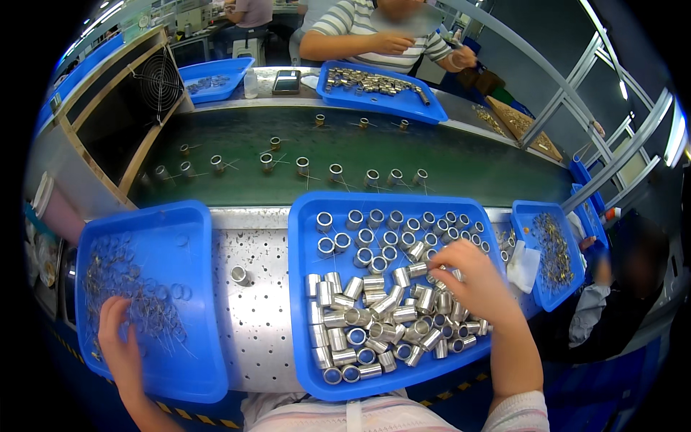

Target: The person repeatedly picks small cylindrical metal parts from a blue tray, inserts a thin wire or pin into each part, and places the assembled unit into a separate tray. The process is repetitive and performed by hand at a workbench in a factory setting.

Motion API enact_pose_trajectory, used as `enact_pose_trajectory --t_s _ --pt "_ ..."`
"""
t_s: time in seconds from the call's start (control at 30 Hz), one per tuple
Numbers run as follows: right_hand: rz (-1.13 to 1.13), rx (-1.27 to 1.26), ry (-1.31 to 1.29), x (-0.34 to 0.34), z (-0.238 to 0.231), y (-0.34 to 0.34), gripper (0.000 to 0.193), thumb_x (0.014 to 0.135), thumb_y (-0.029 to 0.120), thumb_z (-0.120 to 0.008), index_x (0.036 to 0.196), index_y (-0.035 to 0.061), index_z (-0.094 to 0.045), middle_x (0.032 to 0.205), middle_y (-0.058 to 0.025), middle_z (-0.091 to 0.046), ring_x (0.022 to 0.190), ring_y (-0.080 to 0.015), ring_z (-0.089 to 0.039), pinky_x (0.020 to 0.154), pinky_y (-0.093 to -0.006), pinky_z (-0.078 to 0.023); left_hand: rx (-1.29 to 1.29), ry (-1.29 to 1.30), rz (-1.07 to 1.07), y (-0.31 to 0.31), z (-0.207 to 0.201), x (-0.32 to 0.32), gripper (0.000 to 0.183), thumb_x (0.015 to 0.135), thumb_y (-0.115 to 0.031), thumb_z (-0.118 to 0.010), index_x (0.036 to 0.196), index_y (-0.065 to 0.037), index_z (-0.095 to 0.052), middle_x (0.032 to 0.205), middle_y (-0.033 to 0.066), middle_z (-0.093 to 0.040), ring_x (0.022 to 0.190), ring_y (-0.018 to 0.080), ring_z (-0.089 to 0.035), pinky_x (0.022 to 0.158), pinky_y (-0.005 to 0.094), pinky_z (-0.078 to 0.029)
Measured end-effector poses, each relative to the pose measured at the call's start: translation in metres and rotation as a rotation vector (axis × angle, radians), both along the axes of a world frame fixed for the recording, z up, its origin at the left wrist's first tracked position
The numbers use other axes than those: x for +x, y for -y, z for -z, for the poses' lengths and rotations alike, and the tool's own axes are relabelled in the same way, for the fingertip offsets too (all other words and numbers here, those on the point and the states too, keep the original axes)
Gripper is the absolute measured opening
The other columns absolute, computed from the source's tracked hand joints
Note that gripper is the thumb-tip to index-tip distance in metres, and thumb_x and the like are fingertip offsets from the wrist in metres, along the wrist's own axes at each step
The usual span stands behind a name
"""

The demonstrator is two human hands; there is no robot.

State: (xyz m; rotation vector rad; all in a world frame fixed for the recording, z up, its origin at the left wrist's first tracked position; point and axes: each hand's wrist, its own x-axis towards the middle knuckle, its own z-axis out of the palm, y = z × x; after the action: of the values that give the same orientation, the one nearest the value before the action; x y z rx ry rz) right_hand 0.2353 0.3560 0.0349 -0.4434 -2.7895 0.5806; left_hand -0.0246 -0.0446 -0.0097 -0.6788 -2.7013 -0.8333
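Observation:
My right hand (pixel 471 279) reaches over the blue tray (pixel 297 288) in the middle, its fingers closed at the end of a short silver metal sleeve (pixel 417 270). Several more such sleeves fill the tray, upright towards the back and lying tumbled towards the front. In the left blue tray (pixel 193 288), my left hand (pixel 119 337) is down among thin wire pieces with round loops (pixel 155 306). Its fingers are bent, with a gap between thumb and fingertips, and nothing shows in them. One sleeve (pixel 240 274) stands alone on the perforated metal surface (pixel 255 331) between the trays.
Beyond the trays runs a green belt (pixel 237 191) carrying several upright sleeves with wires. Across it, a person in a striped shirt (pixel 356 29) works behind a blue tray (pixel 338 99) of small metal parts. On the right are another parts tray (pixel 529 216) and a white cloth (pixel 524 266).

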Motion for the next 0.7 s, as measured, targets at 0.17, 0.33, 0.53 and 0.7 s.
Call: enact_pose_trajectory --t_s 0.17,0.33,0.53,0.7 --pt "-0.193 0.311 0.095 -0.055 0.027 -0.005 0.009 0.072 0.013 -0.065 0.077 0.0060 -0.062 0.078 -0.0036 -0.055 0.078 -0.0214 -0.050 0.071 -0.0310 -0.044 0.011 -0.123 0.092 -0.016 -0.007 0.013 0.034 0.066 0.015 -0.050 0.096 0.001 -0.056 0.105 0.0143 -0.055 0.097 0.0300 -0.053 0.084 0.0354 -0.042" --pt "-0.129 0.294 -0.037 -0.045 0.017 -0.005 0.008 0.070 0.011 -0.066 0.073 0.0050 -0.063 0.073 -0.0035 -0.054 0.073 -0.0215 -0.050 0.066 -0.0310 -0.044 0.258 0.097 0.443 -0.060 -0.031 0.056 0.025 0.065 0.011 -0.053 0.088 0.001 -0.059 0.097 0.0155 -0.058 0.093 0.0297 -0.056 0.084 0.0370 -0.042" --pt "0.007 -0.415 -0.335 0.006 0.005 0.050 0.012 0.068 0.001 -0.070 0.079 0.0005 -0.064 0.075 -0.0087 -0.062 0.068 -0.0195 -0.057 0.060 -0.0281 -0.045 0.697 1.173 0.782 -0.133 -0.019 0.115 0.025 0.079 0.008 -0.053 0.104 0.003 -0.054 0.101 0.0124 -0.057 0.093 0.0195 -0.057 0.084 0.0306 -0.046" --pt "-0.123 -0.462 -0.458 0.023 0.015 0.089 0.020 0.063 -0.002 -0.072 0.081 0.0005 -0.064 0.080 -0.0102 -0.062 0.072 -0.0244 -0.059 0.063 -0.0304 -0.047 0.758 1.511 0.923 -0.166 -0.010 0.137 0.031 0.085 0.000 -0.055 0.115 0.003 -0.046 0.102 0.0099 -0.055 0.094 0.0134 -0.056 0.085 0.0259 -0.047"
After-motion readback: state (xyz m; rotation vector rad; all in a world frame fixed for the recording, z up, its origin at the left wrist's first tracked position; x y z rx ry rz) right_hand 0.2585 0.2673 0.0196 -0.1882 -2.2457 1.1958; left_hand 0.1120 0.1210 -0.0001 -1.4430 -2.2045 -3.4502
